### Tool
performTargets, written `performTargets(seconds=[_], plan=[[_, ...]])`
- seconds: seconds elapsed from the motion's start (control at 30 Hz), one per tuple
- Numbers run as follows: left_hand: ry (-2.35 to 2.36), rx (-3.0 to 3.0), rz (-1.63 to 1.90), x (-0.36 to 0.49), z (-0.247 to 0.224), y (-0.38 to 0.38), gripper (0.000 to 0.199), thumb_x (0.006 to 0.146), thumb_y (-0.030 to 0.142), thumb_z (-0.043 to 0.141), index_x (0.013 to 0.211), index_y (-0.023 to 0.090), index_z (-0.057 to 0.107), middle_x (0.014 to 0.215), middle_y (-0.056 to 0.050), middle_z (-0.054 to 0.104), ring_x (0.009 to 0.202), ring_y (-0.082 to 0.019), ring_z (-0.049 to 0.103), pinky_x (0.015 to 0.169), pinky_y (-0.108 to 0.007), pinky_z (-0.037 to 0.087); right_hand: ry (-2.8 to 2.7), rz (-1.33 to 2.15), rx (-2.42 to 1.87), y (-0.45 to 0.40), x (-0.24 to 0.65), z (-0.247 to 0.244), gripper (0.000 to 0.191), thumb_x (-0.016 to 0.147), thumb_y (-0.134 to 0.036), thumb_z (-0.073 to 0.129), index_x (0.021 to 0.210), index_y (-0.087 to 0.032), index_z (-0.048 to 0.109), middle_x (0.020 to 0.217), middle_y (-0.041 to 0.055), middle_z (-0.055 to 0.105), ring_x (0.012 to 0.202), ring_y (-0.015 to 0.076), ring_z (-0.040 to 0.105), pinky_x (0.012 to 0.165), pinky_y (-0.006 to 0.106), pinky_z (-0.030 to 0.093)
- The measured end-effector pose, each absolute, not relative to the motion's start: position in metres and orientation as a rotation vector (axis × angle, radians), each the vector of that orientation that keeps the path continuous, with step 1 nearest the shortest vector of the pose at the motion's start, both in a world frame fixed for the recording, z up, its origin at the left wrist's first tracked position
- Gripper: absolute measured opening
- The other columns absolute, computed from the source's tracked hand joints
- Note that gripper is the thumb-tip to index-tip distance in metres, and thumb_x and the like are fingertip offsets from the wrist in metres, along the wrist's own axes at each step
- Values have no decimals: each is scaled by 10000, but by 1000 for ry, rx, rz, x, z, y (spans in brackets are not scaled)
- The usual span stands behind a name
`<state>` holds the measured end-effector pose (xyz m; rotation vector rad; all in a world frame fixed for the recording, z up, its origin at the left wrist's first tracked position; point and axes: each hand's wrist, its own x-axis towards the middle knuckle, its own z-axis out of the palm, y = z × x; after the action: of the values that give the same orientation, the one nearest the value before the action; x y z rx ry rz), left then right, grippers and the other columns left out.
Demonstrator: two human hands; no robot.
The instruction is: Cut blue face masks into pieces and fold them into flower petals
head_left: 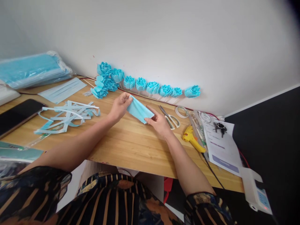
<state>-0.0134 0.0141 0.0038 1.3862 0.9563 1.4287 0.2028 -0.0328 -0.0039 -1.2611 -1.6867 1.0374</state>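
Between my two hands, above the wooden table (131, 143), stretches a light blue piece of face mask fabric (139, 109). My left hand (121, 104) pinches its upper left corner between thumb and fingers. At the lower right end, my right hand (158, 122) grips it, thumb in front and fingers behind. Several blue fabric flowers (152, 88) on thin sticks lean in a row against the wall behind it. A further cluster of blue flowers (100, 91) lies beyond my left hand. Scissors (169, 117) with white handles lie just right of my right hand.
On the right are a tape roll (182, 112), a yellow glue gun (193, 139), papers (221, 147), keys (220, 127) and a power strip (255, 190). To the left lie cut strips (67, 115), a flat mask (62, 90), a phone (20, 115) and bagged masks (32, 70).
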Motion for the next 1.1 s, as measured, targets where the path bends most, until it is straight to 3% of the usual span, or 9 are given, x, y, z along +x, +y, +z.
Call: performTargets(seconds=[0.2,0.33,0.43,0.63,0.8,0.93,1.1], plan=[[909,1262,1407,-9,8,11,193,752,327,665,813,175,564,706,10,605,608,-114,526,575,-229,410,-1784,1102,-1165,-33,203,-6,569,770,-354,735,1314,-258,598,986,37,714,868,208,648,796,363,535],[941,1378,1392,-8,14,6,184,768,334,649,819,173,574,699,5,612,619,-124,543,576,-231,415,-1815,1267,-1045,-33,213,6,785,696,-438,807,1403,-270,509,1282,89,636,1098,247,624,900,390,527],[970,1500,1350,-6,20,0,173,787,335,636,817,174,580,697,2,614,649,-139,564,603,-242,426,-1708,1228,-998,-31,215,16,752,753,-549,727,1411,-265,500,1353,109,594,1199,253,585,931,383,521],[967,1699,1271,-2,17,-7,184,818,346,605,824,163,613,714,-6,635,667,-143,573,626,-248,414,-1736,1021,-1104,-23,194,26,485,842,-508,637,1252,-248,638,1114,68,715,1003,212,670,856,331,520],[880,1614,1281,-3,13,-7,307,832,449,613,916,154,625,831,-32,676,746,-155,605,651,-245,436,-1821,774,-1216,-16,179,35,278,814,-453,660,827,-183,721,710,0,666,653,140,585,599,240,428],[800,1392,1286,-2,13,-5,504,746,469,736,1114,146,613,1082,-81,691,939,-197,632,790,-277,485,-1658,624,-1202,-15,175,31,298,827,-468,627,796,-180,696,643,-25,588,593,116,511,565,227,389],[748,1125,1178,2,5,-2,540,681,485,786,1059,114,681,1020,-101,728,870,-202,657,812,-324,514,-1545,690,-1166,-11,176,16,341,836,-517,600,854,-187,685,702,-14,626,645,131,564,599,230,439]])
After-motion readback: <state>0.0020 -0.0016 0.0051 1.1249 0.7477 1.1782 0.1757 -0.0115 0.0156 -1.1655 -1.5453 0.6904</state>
